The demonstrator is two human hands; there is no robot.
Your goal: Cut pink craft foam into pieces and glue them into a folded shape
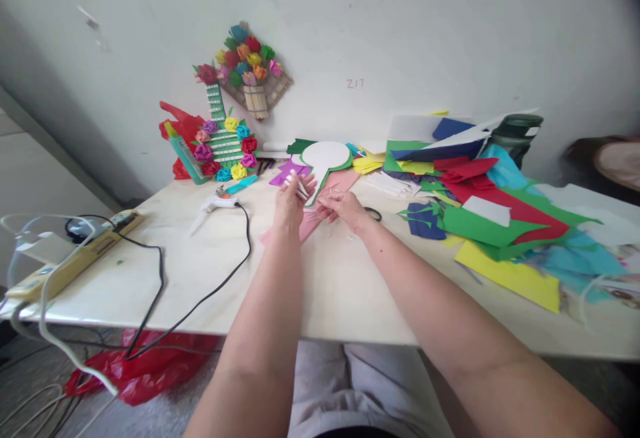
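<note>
left hand (294,199): fingers half-curled, pointing forward, palm turned toward the right fingertips | right hand (345,210): thumb and forefinger drawn together, just beside the left fingers | left forearm (273,278): bare, behind its fingers | right forearm (415,285): bare, slanting outward behind its fingers

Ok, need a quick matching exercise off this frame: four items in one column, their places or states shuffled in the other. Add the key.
Column 1
1. Left hand
2. White glue gun
3. Power strip
4. Dark green container

Column 2
A. At the left end of the table
B. Behind the coloured paper, back right
C. Holding thin white pieces
D. Lying between the power strip and the left hand

Pairs: 1-C, 2-D, 3-A, 4-B
</note>
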